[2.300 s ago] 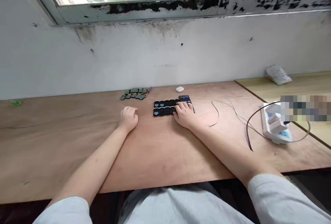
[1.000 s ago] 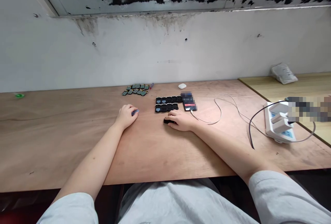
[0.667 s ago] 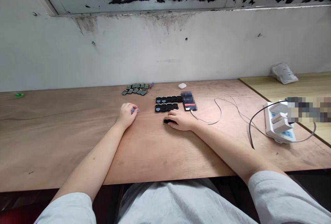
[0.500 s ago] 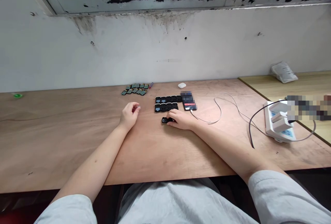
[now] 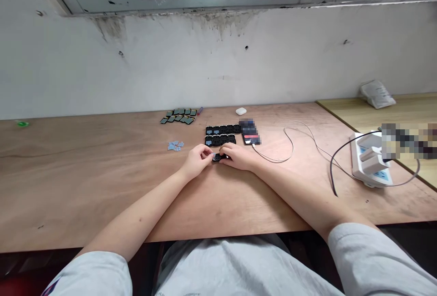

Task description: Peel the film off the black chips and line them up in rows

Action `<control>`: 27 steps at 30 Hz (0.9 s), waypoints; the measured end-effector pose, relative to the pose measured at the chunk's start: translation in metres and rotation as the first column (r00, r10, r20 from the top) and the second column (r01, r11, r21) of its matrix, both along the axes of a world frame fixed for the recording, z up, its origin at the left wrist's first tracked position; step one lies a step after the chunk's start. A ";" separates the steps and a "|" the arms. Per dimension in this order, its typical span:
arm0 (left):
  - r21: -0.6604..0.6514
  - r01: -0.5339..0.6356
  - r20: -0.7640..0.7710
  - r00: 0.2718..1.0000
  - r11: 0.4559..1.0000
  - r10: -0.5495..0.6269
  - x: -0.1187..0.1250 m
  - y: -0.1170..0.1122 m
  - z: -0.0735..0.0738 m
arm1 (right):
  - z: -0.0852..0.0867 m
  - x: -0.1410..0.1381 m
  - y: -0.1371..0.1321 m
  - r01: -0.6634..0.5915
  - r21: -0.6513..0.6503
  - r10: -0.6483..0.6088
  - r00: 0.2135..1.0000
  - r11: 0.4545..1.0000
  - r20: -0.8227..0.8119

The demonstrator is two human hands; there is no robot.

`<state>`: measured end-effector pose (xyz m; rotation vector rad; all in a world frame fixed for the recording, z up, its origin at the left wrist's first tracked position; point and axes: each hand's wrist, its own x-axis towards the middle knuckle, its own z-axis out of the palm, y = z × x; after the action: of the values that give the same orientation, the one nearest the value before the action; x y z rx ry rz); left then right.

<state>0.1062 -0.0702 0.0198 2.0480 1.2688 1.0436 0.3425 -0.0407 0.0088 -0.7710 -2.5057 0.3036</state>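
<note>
My right hand (image 5: 238,156) grips a small black plastic part (image 5: 216,158) from its right side, low over the wooden table. Close beside it, my left hand (image 5: 197,161) is pinched, with a speck of blue at its fingertips that looks like one of the small blue pads. A loose cluster of these light-blue pads (image 5: 175,146) lies to the left. Just beyond my hands are two rows of similar black parts, a back row (image 5: 223,130) and a front row (image 5: 221,140). A few of them carry a blue pad.
Small green circuit boards (image 5: 178,118) lie near the wall, beside a purple-handled tool (image 5: 200,110). A white case (image 5: 241,111) sits behind a phone (image 5: 251,138) on a white cable (image 5: 292,143). At right stands a power strip (image 5: 370,168) with plugs and a black cord.
My left hand has moved right from the blue pads to the black part, uncovering the pads and bringing a blue piece at its fingertips. My right hand stays on the part.
</note>
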 end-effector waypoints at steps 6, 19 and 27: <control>0.003 -0.039 0.002 0.999 0.999 0.039 0.004 0.008 -0.011 | -0.005 -0.007 0.002 0.040 0.009 -0.039 0.999 0.999 -0.008; 0.211 0.219 -0.322 0.936 0.953 -0.143 -0.008 0.006 -0.007 | -0.002 -0.003 0.000 0.075 -0.044 -0.075 0.997 0.996 0.003; 0.275 0.314 -0.530 0.838 0.909 -0.129 -0.004 0.002 -0.006 | 0.004 -0.004 -0.002 0.096 -0.040 -0.095 0.995 0.995 0.025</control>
<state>0.1027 -0.0686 0.0138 2.8065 1.0764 0.6774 0.3385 -0.0430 0.0125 -0.9127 -2.4812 0.3158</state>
